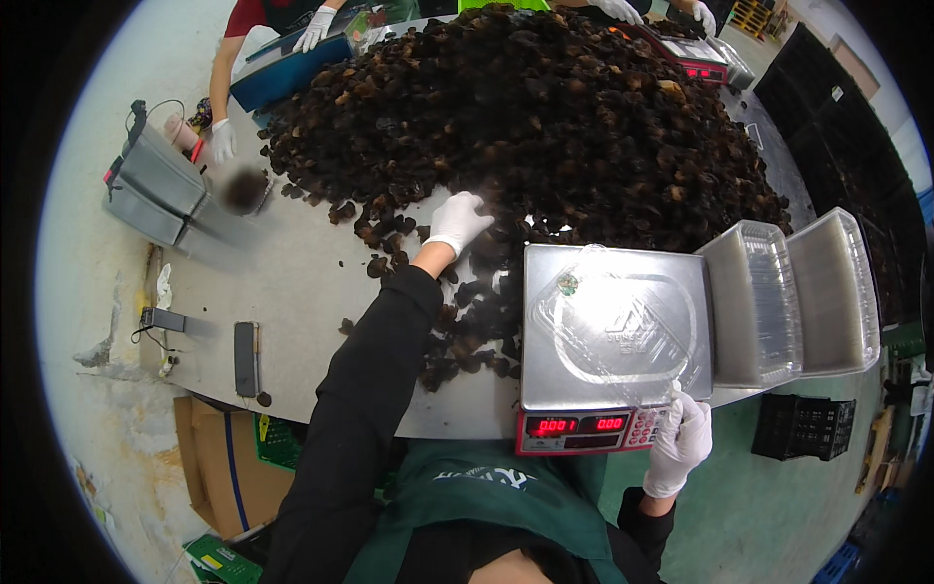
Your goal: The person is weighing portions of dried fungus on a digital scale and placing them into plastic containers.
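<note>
A big heap of dark brown wood ear mushrooms [584, 127] covers the far part of the metal table. My left hand [458, 222], in a white glove, reaches into the heap's near edge with its fingers curled around some mushrooms; the fingertips are partly hidden. A red and silver weighing scale [615, 326] stands at the table's front edge, its display lit red. On its pan lies a clear plastic tray [595, 362] with a small round green sticker. My right hand [678, 443], also gloved, pinches the tray's near right edge in front of the scale.
Two stacks of clear plastic trays [749, 302] stand right of the scale. A dark grey oblong device [247, 358] lies at left, below grey bins [161, 185]. Co-workers' gloved hands [224, 141] work across the table by a blue bin [290, 73]. A black crate [804, 426] sits on the floor.
</note>
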A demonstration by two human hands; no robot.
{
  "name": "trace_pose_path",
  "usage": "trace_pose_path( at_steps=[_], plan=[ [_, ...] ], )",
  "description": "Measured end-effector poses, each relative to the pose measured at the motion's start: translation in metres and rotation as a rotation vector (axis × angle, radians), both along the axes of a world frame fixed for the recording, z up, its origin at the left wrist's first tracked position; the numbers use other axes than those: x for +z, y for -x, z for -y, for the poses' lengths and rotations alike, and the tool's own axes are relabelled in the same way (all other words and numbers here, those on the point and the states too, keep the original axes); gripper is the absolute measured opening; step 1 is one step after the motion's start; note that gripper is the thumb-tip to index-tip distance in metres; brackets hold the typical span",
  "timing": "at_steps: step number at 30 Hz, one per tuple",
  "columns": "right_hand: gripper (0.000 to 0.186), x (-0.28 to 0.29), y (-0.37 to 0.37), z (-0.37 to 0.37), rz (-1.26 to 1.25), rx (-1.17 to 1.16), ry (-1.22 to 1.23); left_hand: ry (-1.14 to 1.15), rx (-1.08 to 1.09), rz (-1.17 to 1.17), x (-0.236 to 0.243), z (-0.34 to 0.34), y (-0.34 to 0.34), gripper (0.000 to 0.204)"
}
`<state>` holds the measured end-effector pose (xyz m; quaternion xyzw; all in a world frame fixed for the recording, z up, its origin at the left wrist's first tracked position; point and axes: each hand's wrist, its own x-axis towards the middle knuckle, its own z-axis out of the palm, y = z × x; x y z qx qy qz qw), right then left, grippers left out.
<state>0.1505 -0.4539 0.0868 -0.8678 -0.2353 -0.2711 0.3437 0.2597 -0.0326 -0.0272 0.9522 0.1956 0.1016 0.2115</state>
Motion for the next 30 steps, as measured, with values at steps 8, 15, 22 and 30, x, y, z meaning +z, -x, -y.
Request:
trace_pose_path(
  at_steps=[8,15,22,30],
  plan=[
    [0.008,0.011,0.013,-0.014,-0.039,0.047,-0.051,0.623,-0.111,0.12,0.078,-0.005,0.147,0.034],
    [0.008,0.005,0.025,-0.028,-0.05,0.163,-0.022,0.707,0.189,-0.392,0.098,-0.043,0.392,0.038],
    [0.016,0.01,0.034,-0.05,-0.027,0.305,-0.007,0.104,0.203,-0.151,0.074,-0.04,0.424,0.037],
    [0.016,0.001,0.054,-0.053,-0.068,0.363,0.022,0.05,-0.276,0.14,0.05,0.061,0.261,0.056]
  ],
)
